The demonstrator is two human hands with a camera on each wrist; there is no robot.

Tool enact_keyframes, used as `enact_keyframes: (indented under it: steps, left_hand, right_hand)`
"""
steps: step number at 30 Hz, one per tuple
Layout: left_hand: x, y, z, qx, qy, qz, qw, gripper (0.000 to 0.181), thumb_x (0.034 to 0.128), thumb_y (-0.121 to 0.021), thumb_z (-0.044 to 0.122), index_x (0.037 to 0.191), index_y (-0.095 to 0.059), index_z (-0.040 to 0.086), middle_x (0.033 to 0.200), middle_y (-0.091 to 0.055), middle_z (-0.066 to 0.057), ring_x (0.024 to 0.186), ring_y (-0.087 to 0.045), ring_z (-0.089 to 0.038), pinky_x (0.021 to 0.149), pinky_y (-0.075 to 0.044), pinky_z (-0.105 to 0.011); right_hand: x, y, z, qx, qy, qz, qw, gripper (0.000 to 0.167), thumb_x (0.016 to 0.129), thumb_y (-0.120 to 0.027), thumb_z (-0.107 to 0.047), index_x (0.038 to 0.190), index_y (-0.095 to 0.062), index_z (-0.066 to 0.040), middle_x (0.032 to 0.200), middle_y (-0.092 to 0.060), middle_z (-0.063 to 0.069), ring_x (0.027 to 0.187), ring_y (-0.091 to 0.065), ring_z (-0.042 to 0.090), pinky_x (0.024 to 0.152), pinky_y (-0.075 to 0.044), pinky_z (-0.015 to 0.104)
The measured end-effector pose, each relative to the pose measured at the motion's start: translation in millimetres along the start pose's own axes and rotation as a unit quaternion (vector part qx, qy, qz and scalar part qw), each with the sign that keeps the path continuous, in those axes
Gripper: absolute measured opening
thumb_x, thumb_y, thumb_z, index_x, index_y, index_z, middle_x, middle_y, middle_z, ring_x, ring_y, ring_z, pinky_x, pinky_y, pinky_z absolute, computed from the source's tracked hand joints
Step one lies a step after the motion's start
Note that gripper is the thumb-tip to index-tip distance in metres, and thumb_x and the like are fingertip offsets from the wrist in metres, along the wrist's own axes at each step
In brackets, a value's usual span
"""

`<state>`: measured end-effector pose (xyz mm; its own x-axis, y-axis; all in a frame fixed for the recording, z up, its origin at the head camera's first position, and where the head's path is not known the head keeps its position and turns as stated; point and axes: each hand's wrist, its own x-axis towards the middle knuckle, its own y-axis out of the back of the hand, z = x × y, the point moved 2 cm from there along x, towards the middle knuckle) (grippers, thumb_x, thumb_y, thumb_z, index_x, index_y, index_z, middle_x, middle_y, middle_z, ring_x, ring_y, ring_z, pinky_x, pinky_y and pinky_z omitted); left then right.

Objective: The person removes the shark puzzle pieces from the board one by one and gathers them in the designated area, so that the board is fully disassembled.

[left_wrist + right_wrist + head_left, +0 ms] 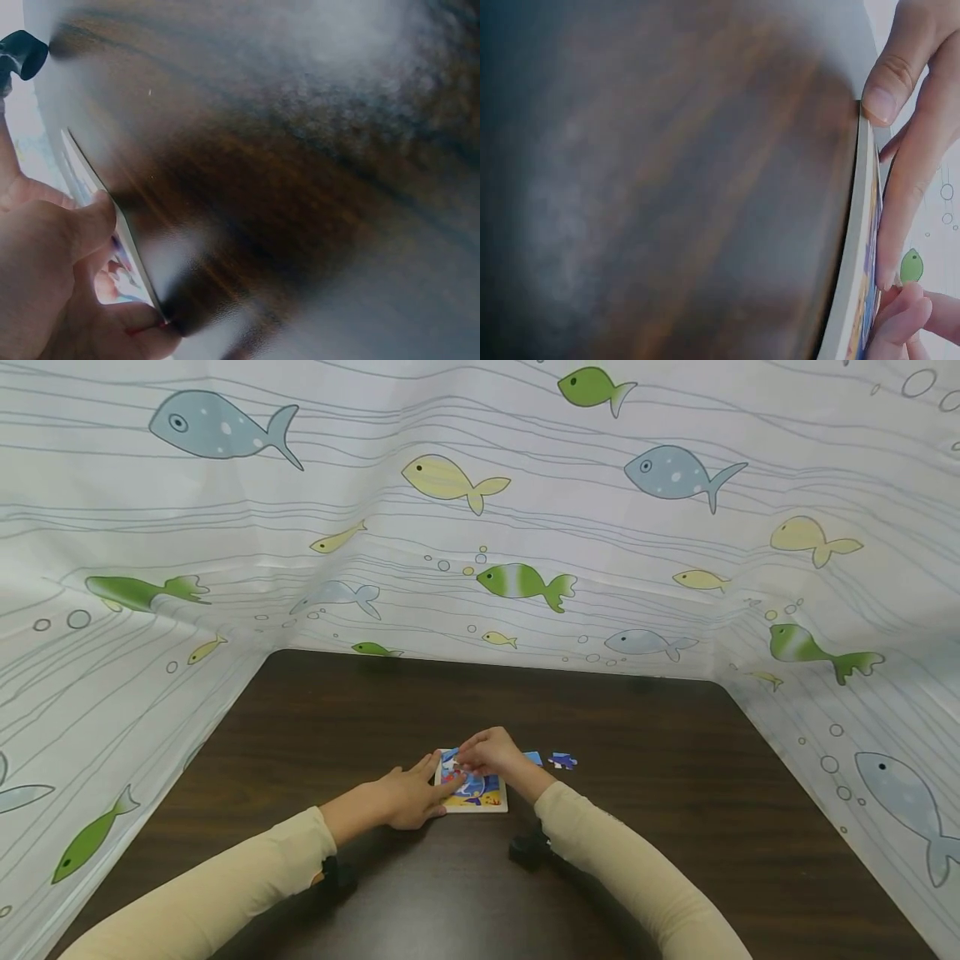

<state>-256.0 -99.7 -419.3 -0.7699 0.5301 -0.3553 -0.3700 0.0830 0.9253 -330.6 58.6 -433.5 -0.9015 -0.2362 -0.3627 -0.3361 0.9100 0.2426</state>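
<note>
A small jigsaw puzzle board [491, 799] with a pale rim and a colourful sea picture lies flat on the dark table. My left hand [411, 793] rests at the board's left side, its index finger reaching over the picture. In the right wrist view, the left thumb [883, 103] touches the board's edge. Over the picture's upper part, my right hand [491, 753] has its fingers curled, with the fingertips together at a puzzle piece mostly hidden by them. The right fingertips [904, 319] are close to the left index fingertip.
A loose blue and white puzzle piece [562, 761] lies right of the board. Another blue piece [533, 758] shows partly behind the right wrist. The brown table [480, 893] meets a fish-patterned curtain [517, 627] at the back and sides.
</note>
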Motion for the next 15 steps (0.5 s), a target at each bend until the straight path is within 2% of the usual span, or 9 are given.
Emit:
enact_keyframes:
  steps: [3,6,11,15]
  left_hand:
    - [3.6,-1.8,2.8,-0.002,-0.006,0.001,1.0000,0.056,0.1012,-0.042,0.044,0.153,-0.023,0.035,0.160,-0.006,-0.023,0.148,-0.016,-0.035,0.106,-0.031,-0.063]
    - [6.6,-3.6,4.3,-0.002,-0.013,0.004,0.9999,0.056,0.1012,-0.042,0.044,0.153,-0.022,0.035,0.160,-0.007,-0.023,0.148,-0.017,-0.035,0.106,-0.032,-0.062]
    - [5.1,-2.6,1.0,-0.002,-0.019,0.010,0.9998,0.056,0.1014,-0.043,0.042,0.153,-0.024,0.033,0.160,-0.008,-0.025,0.148,-0.018,-0.036,0.104,-0.033,-0.064]
    - [-1.1,0.9,-3.6,-0.004,-0.023,0.017,0.9996,0.056,0.1014,-0.044,0.040,0.153,-0.026,0.030,0.159,-0.010,-0.027,0.147,-0.019,-0.038,0.101,-0.035,-0.065]
  right_hand:
    - [-1.9,10,4,-0.011,-0.008,0.018,0.9997,0.016,0.083,-0.070,-0.001,0.098,-0.071,0.005,0.067,-0.066,0.003,0.055,-0.060,0.009,0.050,-0.048,0.020]
    - [-4.2,31,8,-0.012,-0.017,0.037,0.9991,0.019,0.081,-0.073,-0.001,0.099,-0.071,0.004,0.069,-0.068,0.003,0.056,-0.061,0.009,0.051,-0.049,0.020]
    - [-13.6,83,13,0.015,-0.036,0.065,0.9971,0.027,0.082,-0.072,-0.002,0.108,-0.068,0.006,0.070,-0.068,0.002,0.057,-0.061,0.007,0.053,-0.050,0.020]
    - [-24.6,129,18,0.040,-0.049,0.069,0.9956,0.035,0.085,-0.070,-0.003,0.118,-0.061,0.008,0.073,-0.069,-0.001,0.058,-0.063,0.006,0.058,-0.052,0.021]
